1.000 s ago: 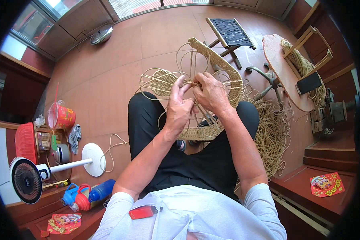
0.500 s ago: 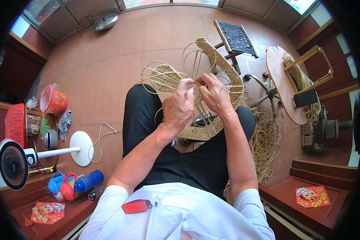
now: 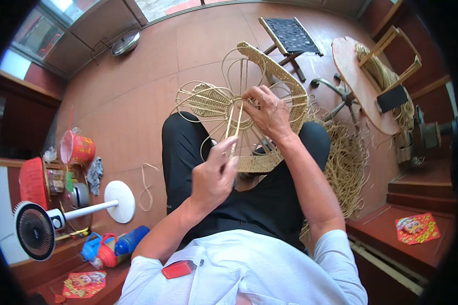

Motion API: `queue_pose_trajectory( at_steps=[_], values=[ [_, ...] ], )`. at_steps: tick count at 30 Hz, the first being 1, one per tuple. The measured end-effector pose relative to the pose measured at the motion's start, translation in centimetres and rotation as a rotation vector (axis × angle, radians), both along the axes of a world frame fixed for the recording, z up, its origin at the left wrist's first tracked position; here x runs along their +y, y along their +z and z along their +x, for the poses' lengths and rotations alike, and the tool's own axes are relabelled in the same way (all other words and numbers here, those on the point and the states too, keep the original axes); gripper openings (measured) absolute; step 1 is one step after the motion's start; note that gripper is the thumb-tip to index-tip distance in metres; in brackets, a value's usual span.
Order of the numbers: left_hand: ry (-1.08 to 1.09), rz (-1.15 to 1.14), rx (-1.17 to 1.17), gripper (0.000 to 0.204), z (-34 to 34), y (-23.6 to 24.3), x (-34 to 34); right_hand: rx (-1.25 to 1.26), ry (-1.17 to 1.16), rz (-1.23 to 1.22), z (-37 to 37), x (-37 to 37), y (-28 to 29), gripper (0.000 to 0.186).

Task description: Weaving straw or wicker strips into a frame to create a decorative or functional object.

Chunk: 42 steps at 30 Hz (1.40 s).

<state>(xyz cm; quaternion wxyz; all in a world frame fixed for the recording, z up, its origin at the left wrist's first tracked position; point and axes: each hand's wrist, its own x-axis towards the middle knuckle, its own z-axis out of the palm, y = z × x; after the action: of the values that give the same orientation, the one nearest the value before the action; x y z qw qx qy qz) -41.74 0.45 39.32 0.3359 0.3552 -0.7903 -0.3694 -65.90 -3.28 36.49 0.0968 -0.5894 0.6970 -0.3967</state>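
Note:
A round wire frame (image 3: pixel 228 79) with petal-shaped loops rests across my knees. Tan cord is woven over its curved outer band (image 3: pixel 286 76) and over one petal (image 3: pixel 208 100) on the left. My right hand (image 3: pixel 268 111) pinches at the hub of the frame, its thumb and forefinger closed there. My left hand (image 3: pixel 216 175) is nearer my body, fingers closed on a doubled strand of cord (image 3: pixel 237 122) that runs taut from the hub. Other loops of the frame are bare wire. My right fingers partly hide the hub.
Loose cord (image 3: pixel 343 170) lies heaped beside my right knee. Beyond stand a folding stool (image 3: pixel 290 35) and a round board (image 3: pixel 343 66) bearing a cord bundle and a dark phone (image 3: pixel 393 99). Left are a fan (image 3: pixel 34 231), a red bucket (image 3: pixel 80 148) and bottles (image 3: pixel 132 240).
My left hand has drawn back from the hub toward my body, and the cord now stretches between the hands. My right hand stays at the hub. The whole view has turned slightly.

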Motion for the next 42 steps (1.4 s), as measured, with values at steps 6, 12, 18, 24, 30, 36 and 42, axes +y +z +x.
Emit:
queue_pose_trajectory(
  at_steps=[6,12,18,24,30,36,42],
  values=[
    [0.346,-0.115,-0.506,0.069,17.5,-1.0,-2.1,-0.009,-0.048,-0.088,-0.3,-0.5,-1.0,0.018],
    [0.744,-0.003,-1.078,0.065,41.5,-4.9,-3.6,0.047,-0.053,-0.152,0.2,-0.6,-1.8,0.016],
    [1.091,0.072,-1.339,0.06,59.5,-3.3,-1.0,0.056,-0.094,-0.138,0.6,-0.5,-1.7,0.016],
    [0.409,0.37,-1.617,0.061,52.3,-3.2,-5.2,0.019,-0.094,-0.133,0.8,-0.4,-1.3,0.015],
    [0.207,-0.062,-0.514,0.056,16.8,0.4,-6.8,-0.02,-0.07,-0.088,1.2,-1.0,-1.4,0.019],
    [0.007,-0.349,-0.352,0.054,3.6,-1.2,-4.7,-0.035,-0.101,-0.068,0.8,-0.8,-0.6,0.02],
    [0.124,-0.242,-0.353,0.036,9.1,-2.6,-2.8,-0.014,-0.114,-0.075,0.7,-0.8,-1.0,0.021]
  ],
)
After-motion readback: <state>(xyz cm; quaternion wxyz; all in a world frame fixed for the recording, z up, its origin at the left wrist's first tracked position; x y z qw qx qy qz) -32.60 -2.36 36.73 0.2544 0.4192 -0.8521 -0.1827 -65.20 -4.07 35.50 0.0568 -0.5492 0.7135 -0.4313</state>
